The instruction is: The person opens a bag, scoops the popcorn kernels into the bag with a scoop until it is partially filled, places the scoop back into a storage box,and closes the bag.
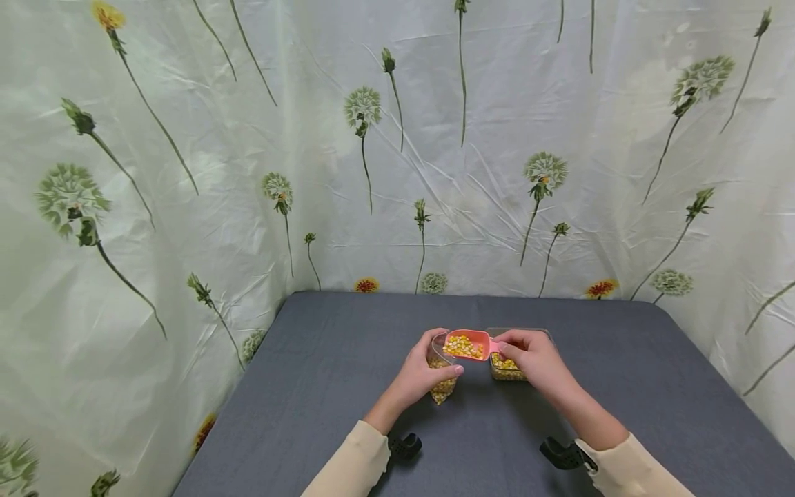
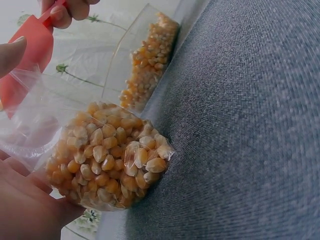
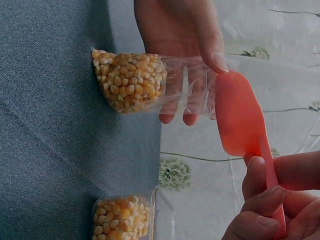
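My left hand (image 1: 417,374) holds a clear plastic bag (image 2: 110,160) by its upper part, fingers behind it and thumb at the mouth. Corn kernels fill the bag's lower part, which hangs low over the table. In my right hand (image 1: 535,359) is the handle of a pinkish-red scoop (image 3: 239,115), gripped between thumb and fingers. Yellow kernels (image 1: 461,346) lie in the scoop, whose front edge is right at the bag's mouth. Behind the right hand stands a clear container (image 1: 509,376) holding more kernels, partly hidden by that hand.
A dark grey cloth covers the table (image 1: 348,345). Behind and to the sides hangs a pale curtain (image 1: 323,138) printed with dandelions. Black straps with mounts sit on both wrists, by the cream sleeves (image 1: 357,455).
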The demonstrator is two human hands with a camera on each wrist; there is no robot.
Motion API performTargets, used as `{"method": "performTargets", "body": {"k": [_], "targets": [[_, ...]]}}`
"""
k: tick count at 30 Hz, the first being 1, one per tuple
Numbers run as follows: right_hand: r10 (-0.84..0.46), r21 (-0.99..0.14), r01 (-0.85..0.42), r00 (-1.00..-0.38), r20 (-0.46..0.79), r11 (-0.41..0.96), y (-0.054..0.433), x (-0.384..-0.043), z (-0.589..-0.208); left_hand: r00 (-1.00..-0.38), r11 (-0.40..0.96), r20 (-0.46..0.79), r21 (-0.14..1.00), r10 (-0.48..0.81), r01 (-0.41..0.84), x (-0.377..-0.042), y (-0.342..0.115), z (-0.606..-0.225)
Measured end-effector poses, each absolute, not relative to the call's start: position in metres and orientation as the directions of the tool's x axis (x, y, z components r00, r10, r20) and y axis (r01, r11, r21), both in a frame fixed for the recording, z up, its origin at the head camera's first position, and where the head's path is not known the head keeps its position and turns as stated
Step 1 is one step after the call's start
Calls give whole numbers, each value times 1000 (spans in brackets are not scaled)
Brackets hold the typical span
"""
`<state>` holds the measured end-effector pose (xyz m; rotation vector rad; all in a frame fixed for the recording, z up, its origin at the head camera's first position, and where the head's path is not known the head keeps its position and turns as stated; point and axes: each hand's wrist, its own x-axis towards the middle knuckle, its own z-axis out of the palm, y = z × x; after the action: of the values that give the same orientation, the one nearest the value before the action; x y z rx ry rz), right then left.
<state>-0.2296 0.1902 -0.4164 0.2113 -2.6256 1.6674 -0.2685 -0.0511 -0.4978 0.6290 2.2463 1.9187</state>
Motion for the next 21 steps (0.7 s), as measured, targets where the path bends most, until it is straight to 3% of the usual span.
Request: {"method": "performTargets", "body": {"k": [21], "targets": [[-94, -792, -192, -981, 169, 580, 178, -231, -413, -893, 103, 207, 958, 401, 268, -268, -52, -499]]}}
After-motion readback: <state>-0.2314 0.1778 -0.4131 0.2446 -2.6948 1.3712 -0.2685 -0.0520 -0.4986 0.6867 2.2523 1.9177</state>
